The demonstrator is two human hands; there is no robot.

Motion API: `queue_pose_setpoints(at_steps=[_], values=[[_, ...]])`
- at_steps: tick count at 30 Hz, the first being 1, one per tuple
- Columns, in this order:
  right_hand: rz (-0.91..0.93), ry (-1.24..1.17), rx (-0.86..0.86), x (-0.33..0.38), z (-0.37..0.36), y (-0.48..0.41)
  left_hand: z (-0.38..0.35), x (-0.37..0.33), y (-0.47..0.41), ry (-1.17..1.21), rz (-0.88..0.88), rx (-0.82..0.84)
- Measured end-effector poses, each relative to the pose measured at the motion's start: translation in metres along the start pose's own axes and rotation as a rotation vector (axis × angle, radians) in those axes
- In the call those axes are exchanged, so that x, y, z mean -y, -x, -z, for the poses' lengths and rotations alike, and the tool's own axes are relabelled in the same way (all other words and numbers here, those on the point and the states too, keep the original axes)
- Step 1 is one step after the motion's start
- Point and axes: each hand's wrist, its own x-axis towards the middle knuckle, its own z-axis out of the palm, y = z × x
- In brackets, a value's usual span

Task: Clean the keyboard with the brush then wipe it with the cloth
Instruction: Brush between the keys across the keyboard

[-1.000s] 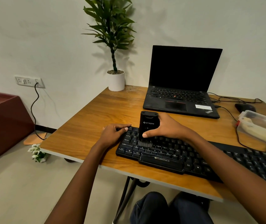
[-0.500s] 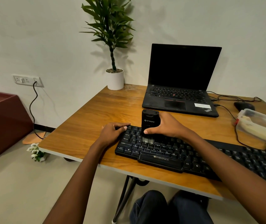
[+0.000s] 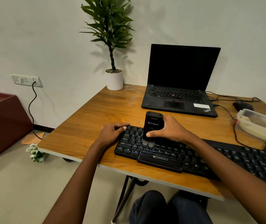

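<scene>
I see my right hand gripping the black brush upright, thumb on its near face and fingers curled round its right side, with the bristles down on the keys in the left part of the black keyboard. My left hand curls over the keyboard's far left corner, holding it on the wooden table, near the open laptop
</scene>
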Motion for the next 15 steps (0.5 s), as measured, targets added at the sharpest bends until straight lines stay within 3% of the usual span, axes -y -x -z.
queue_pose_setpoints(at_steps=[6,15], values=[[0.078,0.008,-0.145,0.008,-0.003,0.002,0.000,0.003,0.000,0.027,0.008,0.006],[0.001,0.008,0.076,0.002,0.023,0.018,0.000,-0.001,0.001,0.027,0.001,0.008]])
